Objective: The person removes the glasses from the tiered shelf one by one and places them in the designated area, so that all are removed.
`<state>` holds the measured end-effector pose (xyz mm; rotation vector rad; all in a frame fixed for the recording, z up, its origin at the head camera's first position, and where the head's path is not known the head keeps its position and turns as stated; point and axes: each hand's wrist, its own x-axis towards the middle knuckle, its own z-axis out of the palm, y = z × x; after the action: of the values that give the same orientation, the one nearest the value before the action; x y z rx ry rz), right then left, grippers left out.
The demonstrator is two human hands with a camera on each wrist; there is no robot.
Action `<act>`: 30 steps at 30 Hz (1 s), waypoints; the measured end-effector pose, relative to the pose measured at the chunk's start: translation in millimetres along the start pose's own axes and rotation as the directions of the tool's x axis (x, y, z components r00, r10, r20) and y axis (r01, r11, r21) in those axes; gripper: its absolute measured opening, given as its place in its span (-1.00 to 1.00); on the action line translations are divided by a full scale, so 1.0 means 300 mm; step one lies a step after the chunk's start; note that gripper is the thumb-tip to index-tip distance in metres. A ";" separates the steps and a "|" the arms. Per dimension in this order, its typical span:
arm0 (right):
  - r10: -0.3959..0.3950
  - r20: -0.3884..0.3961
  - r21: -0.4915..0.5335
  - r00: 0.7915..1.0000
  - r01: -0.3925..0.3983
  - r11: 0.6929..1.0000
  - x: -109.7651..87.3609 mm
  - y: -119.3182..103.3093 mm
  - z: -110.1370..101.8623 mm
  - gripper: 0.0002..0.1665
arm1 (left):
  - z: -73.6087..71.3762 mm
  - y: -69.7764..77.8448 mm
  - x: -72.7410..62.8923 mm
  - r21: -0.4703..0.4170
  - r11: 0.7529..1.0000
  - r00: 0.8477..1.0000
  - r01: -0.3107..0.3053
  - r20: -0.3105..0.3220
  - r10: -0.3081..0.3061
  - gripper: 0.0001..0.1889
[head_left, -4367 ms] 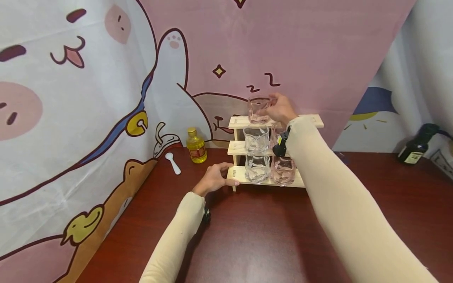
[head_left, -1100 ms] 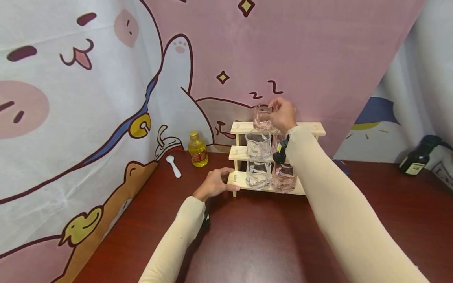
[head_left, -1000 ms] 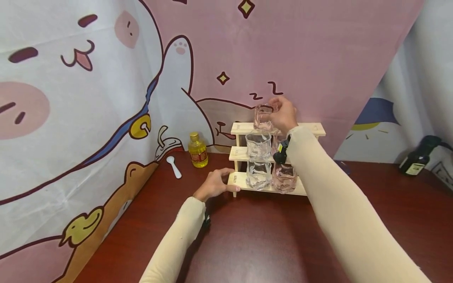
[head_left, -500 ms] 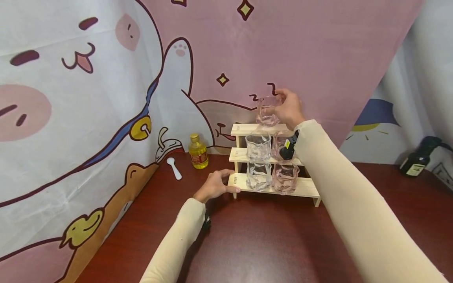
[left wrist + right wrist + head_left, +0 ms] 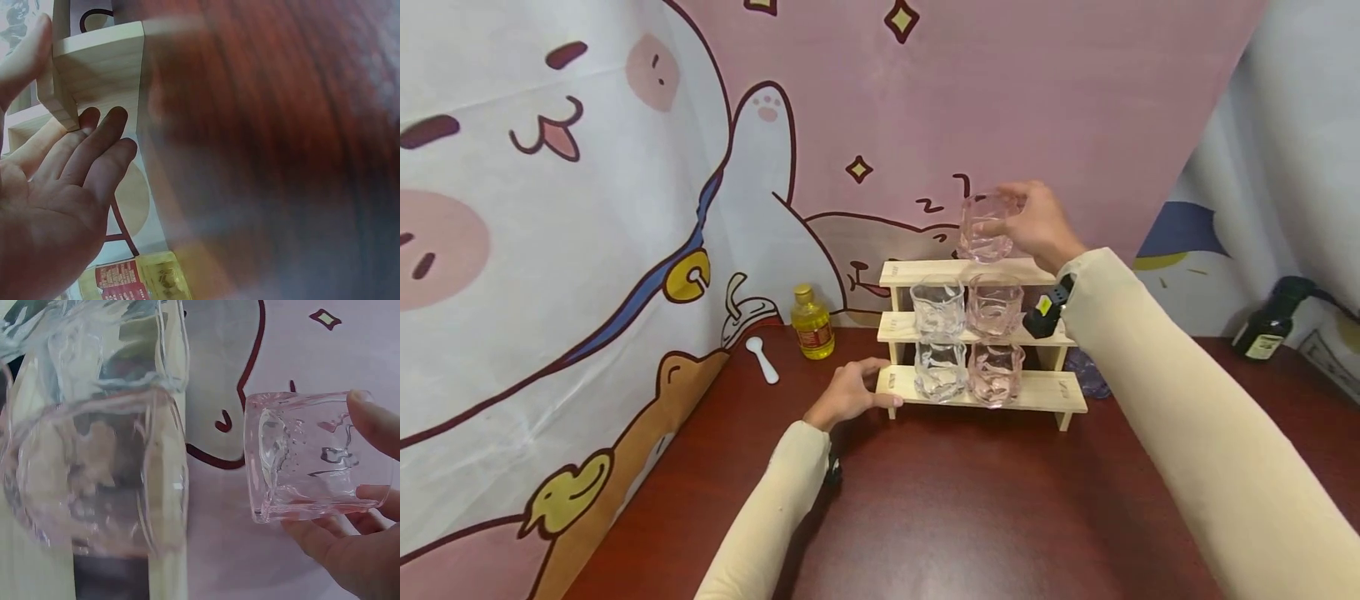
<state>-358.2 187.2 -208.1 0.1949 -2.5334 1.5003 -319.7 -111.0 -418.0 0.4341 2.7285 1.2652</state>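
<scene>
A pink-tinted drinking glass [image 5: 983, 232] is held by my right hand [image 5: 1037, 223] over the top board of a three-tier wooden rack [image 5: 1039, 388]. In the right wrist view, thumb and fingers grip this glass [image 5: 306, 459] near its rim, and its base hangs apart from the boards. My left hand [image 5: 847, 395] holds the left end of the rack's lowest board, thumb on one side and fingers on the other [image 5: 69, 162]. On the middle tier stand a clear glass [image 5: 937, 308] and a pink glass [image 5: 995, 306]. Below them sit another clear glass [image 5: 940, 372] and pink glass [image 5: 996, 373].
Left of the rack are a small bottle of yellow oil [image 5: 813, 323] and a white spoon [image 5: 763, 360]. A dark bottle [image 5: 1268, 321] stands at the far right. Behind the rack's right end lies a translucent purplish thing [image 5: 1086, 373]. A printed cloth [image 5: 1075, 100] hangs close behind.
My right hand has lifted the pink glass off the left part of the top board and carried it to the right. The left hand stays at the rack's lower left end.
</scene>
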 end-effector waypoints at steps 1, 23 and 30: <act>0.000 0.008 -0.004 1.000 0.000 1.000 -0.007 0.001 -0.013 -0.07 | 0.001 -0.001 0.000 -0.004 1.000 1.000 0.003 -0.002 -0.003 -0.26; -0.002 -0.025 -0.189 1.000 -0.003 0.982 -0.199 0.183 -0.273 -0.10 | 0.006 -0.010 0.000 -0.026 1.000 1.000 0.001 0.015 0.000 -0.26; 0.028 -0.057 -0.199 0.998 -0.039 0.979 -0.241 0.259 -0.331 -0.07 | 0.006 -0.010 -0.004 -0.047 0.999 1.000 -0.008 0.008 0.008 -0.26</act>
<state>-294.5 312.7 -244.2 0.0808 -2.6341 1.2328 -318.8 -111.8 -421.4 0.4451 2.6871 1.3237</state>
